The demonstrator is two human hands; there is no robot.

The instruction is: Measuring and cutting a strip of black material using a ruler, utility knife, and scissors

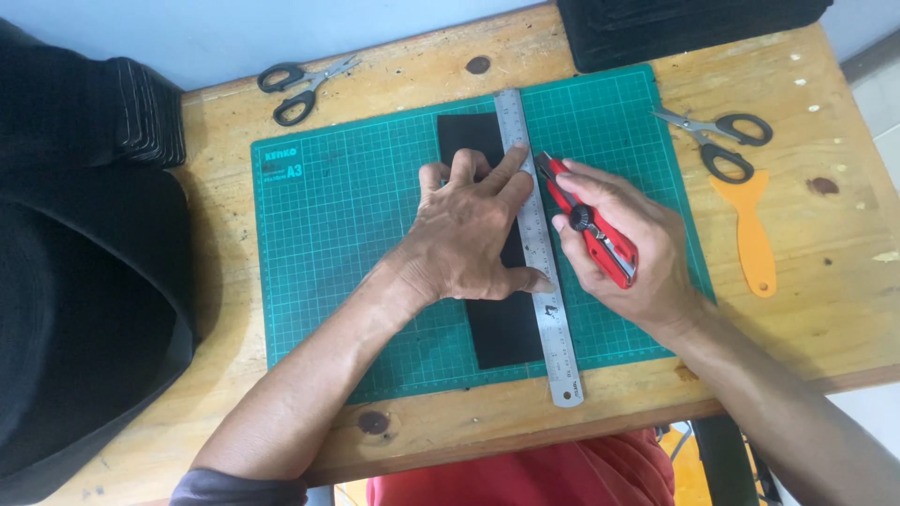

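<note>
A: Far left we see a big roll of black material (84,309) hanging off the wooden table (834,281), with a stack of black sheets (141,112) behind it.

B: Next, black-handled scissors (300,86) lie on the table at the top edge, just above the green cutting mat (347,215).

A: On the mat we have a black strip (506,333) running top to bottom. Our left hand (469,234) lies flat on it, fingers spread, palm down. Index fingertip and thumb reach onto the steel ruler (548,309) and press it down.

B: Ruler lies along the strip's right edge, near end overhanging the mat onto the table.

A: Our right hand (628,248) is just right of the ruler, closed around a red utility knife (595,234). Thumb is near the black locking wheel. Knife tip sits against the ruler's right edge, about level with the left index finger. We can't tell whether the blade is touching the strip.

B: Right of the mat: a second pair of scissors (717,136), black handles, slightly open. Just below them an orange plastic scraper (750,239) lies flat on the wood.

A: Top right, a black tray-like stack (684,28) sits at the table's far edge. Red cloth (553,473) shows under the near edge.
</note>
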